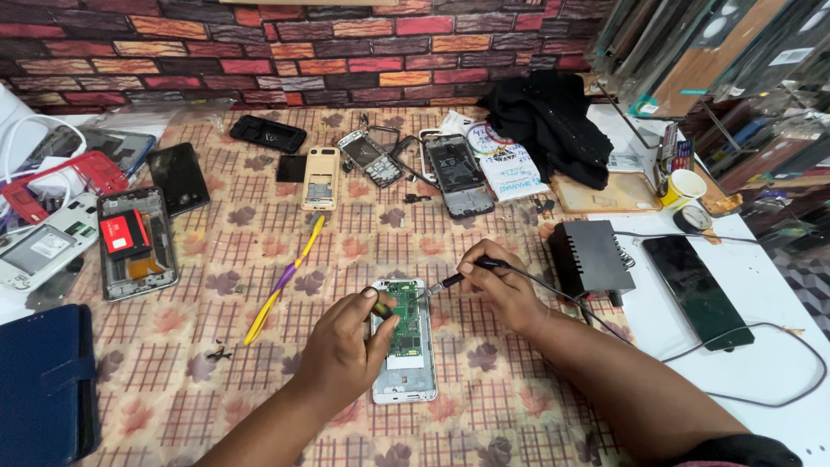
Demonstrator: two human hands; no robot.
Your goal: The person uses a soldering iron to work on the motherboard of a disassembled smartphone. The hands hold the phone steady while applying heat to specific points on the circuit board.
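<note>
On the tabletop (259, 380), covered with a checked floral cloth, an opened white phone (405, 346) lies face down just in front of the person, its green circuit board (405, 322) bared at the upper end. From the head view, the left hand (346, 346) rests on the phone's left edge, its grip pressed together on a small dark tool (380, 307) whose end touches the board; what kind of tool it is I cannot tell. The right hand (501, 285) comes in from the right, its grip pinching a thin black soldering pen (458, 275) like a pencil, the tip touching the top right corner of the board. A dark cable runs from the pen to the black box (590, 257) beside it on the right.

To do this well, I would judge the left hand should keep the phone pinned flat so that the board cannot shift, and the right wrist should stay rested on the cloth, so that only the tip meets the one spot and the cable does not drag it aside.

Well apart, along the brick wall, lie other stripped handsets, a tan keypad phone (321, 177) among them, and a yellow and purple strip (284, 281) lies to the left of the work.
</note>
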